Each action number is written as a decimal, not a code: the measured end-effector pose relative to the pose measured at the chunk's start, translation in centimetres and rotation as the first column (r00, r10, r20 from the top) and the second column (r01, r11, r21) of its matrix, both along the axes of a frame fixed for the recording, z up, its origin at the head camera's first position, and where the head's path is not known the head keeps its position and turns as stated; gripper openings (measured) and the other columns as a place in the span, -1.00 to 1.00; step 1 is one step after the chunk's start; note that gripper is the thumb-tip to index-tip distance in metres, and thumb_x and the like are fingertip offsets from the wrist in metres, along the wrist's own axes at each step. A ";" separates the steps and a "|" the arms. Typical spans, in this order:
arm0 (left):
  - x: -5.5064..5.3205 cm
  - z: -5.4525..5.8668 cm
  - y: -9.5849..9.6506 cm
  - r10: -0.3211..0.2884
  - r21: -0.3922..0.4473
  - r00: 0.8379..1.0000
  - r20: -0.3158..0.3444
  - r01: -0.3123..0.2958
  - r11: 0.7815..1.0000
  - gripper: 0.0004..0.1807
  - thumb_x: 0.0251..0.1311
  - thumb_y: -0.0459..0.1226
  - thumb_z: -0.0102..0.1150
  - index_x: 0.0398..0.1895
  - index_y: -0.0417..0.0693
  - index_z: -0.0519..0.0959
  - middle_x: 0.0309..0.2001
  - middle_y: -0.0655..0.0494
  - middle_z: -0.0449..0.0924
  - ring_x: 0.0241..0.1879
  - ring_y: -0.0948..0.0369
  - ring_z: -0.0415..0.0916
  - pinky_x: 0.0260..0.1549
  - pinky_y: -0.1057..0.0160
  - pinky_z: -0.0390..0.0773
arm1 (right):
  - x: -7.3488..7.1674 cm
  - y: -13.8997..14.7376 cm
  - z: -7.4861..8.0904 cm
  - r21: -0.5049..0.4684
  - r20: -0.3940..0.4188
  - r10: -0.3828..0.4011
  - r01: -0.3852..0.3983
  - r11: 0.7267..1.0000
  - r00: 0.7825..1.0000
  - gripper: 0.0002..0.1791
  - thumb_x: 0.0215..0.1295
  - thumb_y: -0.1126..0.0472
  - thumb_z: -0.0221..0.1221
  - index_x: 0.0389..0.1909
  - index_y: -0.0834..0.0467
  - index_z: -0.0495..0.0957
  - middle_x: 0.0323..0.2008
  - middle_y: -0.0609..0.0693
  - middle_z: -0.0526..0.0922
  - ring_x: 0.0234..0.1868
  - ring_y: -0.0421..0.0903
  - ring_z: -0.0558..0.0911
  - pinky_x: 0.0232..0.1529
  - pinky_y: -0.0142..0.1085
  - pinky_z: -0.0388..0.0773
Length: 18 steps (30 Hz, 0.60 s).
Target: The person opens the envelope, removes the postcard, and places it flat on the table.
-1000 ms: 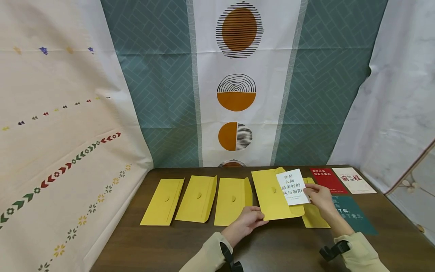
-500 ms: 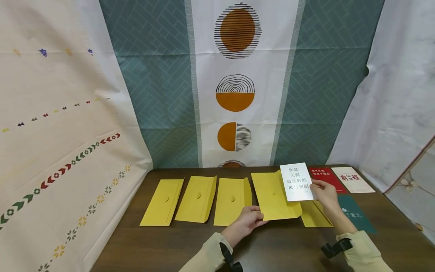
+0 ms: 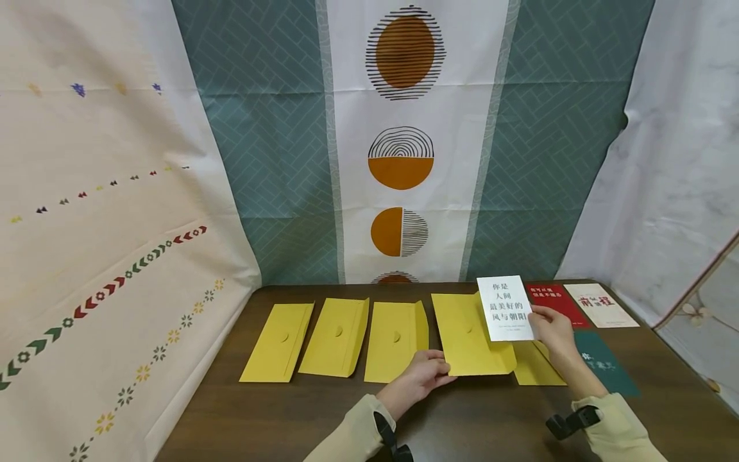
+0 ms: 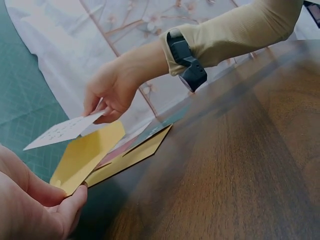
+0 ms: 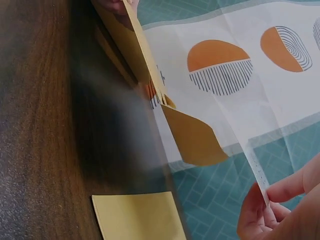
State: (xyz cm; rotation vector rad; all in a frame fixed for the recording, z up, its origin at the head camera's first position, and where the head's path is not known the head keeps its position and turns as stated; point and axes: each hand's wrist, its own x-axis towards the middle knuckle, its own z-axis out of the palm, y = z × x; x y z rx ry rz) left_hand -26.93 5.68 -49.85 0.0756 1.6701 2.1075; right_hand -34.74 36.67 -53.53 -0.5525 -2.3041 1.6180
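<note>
My left hand [image 3: 420, 374] pinches the lower left corner of a yellow envelope [image 3: 464, 343], raised off the table with its flap out to the right. In the left wrist view, the thumb and fingers grip the envelope's [image 4: 92, 152] near corner. A white card [image 3: 505, 308] printed with dark Chinese characters is pinched at its right edge by my right hand [image 3: 553, 333]. In the head view the card overlaps the envelope's right part. The right wrist view shows the card [image 5: 256, 167] edge-on, apart from the envelope's unfolded flap [image 5: 195, 137].
Left of my hands lie three yellow envelopes in a row, the nearest one [image 3: 387, 340] beside my left hand. Another envelope [image 3: 537, 366] lies under the raised one. At right are a red card [image 3: 560, 308], a cream card [image 3: 600, 305] and a teal card [image 3: 609, 369]. Cloth hangs behind the table.
The white card has moved up and slightly right, away from the envelope it was partly behind the edge of. The right hand moved with it. The left hand has stayed on the envelope.
</note>
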 end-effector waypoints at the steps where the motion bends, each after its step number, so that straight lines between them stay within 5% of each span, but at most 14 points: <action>1: 0.0 0.0 0.0 -0.004 0.000 1.000 -0.001 0.004 1.000 -0.56 0.18 -0.62 -0.03 0.17 -0.55 0.33 -0.17 -0.09 0.51 -0.24 0.20 0.49 0.05 -0.04 0.55 | 0.3 0.1 0.3 -0.021 -0.010 0.032 -0.032 0.999 0.999 -0.43 0.41 0.01 0.02 0.31 0.26 0.33 0.04 0.19 0.50 -0.25 -0.04 0.55 -0.47 -0.54 0.47; 12: 0.0 -0.1 -0.2 -0.025 -0.012 1.000 0.000 0.025 1.000 -0.51 0.19 -0.62 -0.04 0.23 -0.57 0.27 -0.13 -0.11 0.51 -0.16 0.18 0.49 0.09 -0.06 0.53 | -0.1 0.9 0.5 0.020 -0.013 0.051 -0.051 0.999 0.999 -0.38 0.43 -0.07 -0.04 0.31 0.28 0.32 0.08 0.22 0.49 -0.30 -0.09 0.59 -0.48 -0.54 0.48; 18: -0.1 -0.3 -0.2 -0.031 -0.012 1.000 0.000 0.031 0.999 -0.53 0.20 -0.63 -0.06 0.21 -0.57 0.28 -0.14 -0.11 0.50 -0.14 0.18 0.49 0.10 -0.06 0.52 | 3.2 -0.7 4.9 -0.042 0.051 0.081 -0.079 0.996 0.995 -0.37 0.42 -0.01 0.00 0.34 0.34 0.27 0.02 0.21 0.50 -0.29 -0.11 0.57 -0.46 -0.42 0.51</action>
